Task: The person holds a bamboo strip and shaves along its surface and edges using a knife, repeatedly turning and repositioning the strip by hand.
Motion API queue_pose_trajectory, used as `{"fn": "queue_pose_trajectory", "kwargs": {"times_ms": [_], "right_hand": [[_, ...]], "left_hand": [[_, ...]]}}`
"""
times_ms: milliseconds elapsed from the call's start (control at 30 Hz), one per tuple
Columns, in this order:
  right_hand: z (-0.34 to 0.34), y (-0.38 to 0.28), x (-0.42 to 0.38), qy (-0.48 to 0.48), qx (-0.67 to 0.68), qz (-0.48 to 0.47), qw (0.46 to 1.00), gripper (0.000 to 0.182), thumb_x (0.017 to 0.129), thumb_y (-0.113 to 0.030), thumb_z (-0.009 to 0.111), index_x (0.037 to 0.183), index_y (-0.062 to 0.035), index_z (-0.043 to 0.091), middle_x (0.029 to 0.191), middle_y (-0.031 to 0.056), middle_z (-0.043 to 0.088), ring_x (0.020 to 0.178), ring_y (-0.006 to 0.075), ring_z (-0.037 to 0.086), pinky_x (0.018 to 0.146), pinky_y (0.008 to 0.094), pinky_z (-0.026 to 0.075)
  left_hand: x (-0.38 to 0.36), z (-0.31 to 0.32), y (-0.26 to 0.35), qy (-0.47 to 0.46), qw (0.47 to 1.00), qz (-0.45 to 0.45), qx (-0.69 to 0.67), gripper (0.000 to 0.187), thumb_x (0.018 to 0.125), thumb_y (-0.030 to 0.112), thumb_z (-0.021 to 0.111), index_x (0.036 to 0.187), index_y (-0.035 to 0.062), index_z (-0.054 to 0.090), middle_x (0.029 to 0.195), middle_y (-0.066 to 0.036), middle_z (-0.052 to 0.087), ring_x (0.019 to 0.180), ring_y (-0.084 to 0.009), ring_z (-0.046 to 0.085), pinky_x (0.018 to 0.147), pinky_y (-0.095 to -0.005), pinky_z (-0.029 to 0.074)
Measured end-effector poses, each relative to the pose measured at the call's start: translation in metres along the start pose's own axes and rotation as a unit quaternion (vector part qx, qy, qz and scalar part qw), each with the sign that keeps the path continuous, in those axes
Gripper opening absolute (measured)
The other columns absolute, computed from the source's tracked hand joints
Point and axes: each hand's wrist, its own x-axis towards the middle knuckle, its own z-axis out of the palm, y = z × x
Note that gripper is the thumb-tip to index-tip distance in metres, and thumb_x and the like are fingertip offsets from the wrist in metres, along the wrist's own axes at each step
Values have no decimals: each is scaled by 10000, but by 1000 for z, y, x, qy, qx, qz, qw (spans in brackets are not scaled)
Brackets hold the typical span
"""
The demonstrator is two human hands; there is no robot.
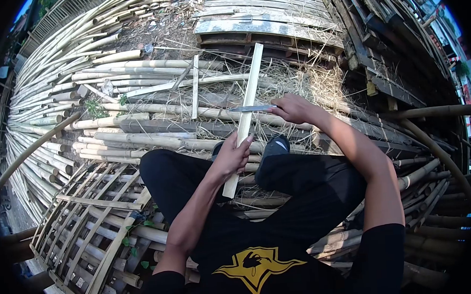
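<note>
A long, pale bamboo slat (252, 78) stands tilted away from me between my knees, its lower end near my lap. My left hand (233, 156) is wrapped around its lower half. In my right hand (293, 109) is a knife (249, 108), gripped by the handle, with the blade pointing left. That blade lies across the slat above my left hand. The knife's handle is mostly hidden by my fingers.
Bamboo poles (169, 110) lie under and before my feet amid straw and shavings (295, 74). A woven bamboo lattice (85, 234) is at my left. Wooden pallets (272, 25) lie ahead, with stacked timber (390, 48) at right. Another slat (195, 88) rests on the poles.
</note>
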Motion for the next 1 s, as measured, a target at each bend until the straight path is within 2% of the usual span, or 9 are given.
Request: {"fn": "queue_pose_trajectory", "kwargs": {"times_ms": [133,333,433,533,667,800,833,900,1000], "right_hand": [[-24,50,-5,42,15,84,995,584,980,-516,363,855,-6,618,736,234,616,740,431,592,722,517,454],[-15,40,-6,42,26,136,990,623,975,-540,357,849,7,626,793,242,631,801,424,607,746,501,465],[-19,23,-2,3,37,127,991,618,981,-529,352,852,10,626,814,248,631,825,424,609,762,499,468],[-10,9,3,21,33,91,995,589,986,-504,359,871,7,628,816,256,628,822,431,606,763,503,469],[-7,20,6,40,35,66,996,537,988,-463,372,907,1,629,786,257,622,797,442,595,754,508,467],[-17,29,-1,24,19,60,998,546,986,-471,373,870,-6,634,770,246,623,783,429,596,745,503,466],[-7,37,1,51,5,39,998,571,981,-494,371,854,-3,635,774,237,626,781,422,597,739,502,464],[-8,53,-1,45,5,52,998,583,979,-504,370,854,1,634,778,238,627,782,424,597,742,503,463],[-15,66,-15,36,-4,84,996,606,977,-520,366,853,10,633,778,246,627,773,428,599,761,501,468]], "left_hand": [[-30,5,6,-23,999,-37,-13,187,1008,271,494,971,114,400,575,68,325,375,-24,273,333,-204,229],[-26,3,2,-33,998,-39,-25,204,1008,263,493,931,115,375,574,65,334,372,-30,276,329,-206,234],[-25,-1,7,-23,999,-30,-18,197,1008,262,493,946,118,373,570,64,330,371,-31,280,326,-205,246],[-24,-3,3,-21,998,-45,-26,194,1008,260,493,962,118,370,569,62,331,370,-32,284,323,-205,253],[-37,-1,8,-25,999,-36,-4,191,1006,260,498,959,119,377,573,59,328,373,-31,286,321,-203,250],[-58,3,2,-38,997,-67,-12,206,1001,268,508,970,117,370,571,62,321,374,-27,289,319,-200,248],[-61,7,4,-30,996,-76,-26,205,1000,269,509,969,116,376,571,60,322,374,-25,292,318,-199,249],[-70,10,0,-27,995,-88,-38,222,1002,283,506,1035,100,384,574,69,321,386,-18,278,328,-195,257],[-88,8,-5,-41,989,-126,-61,205,1006,278,499,1022,103,393,575,71,320,389,-16,280,329,-193,257]]}}
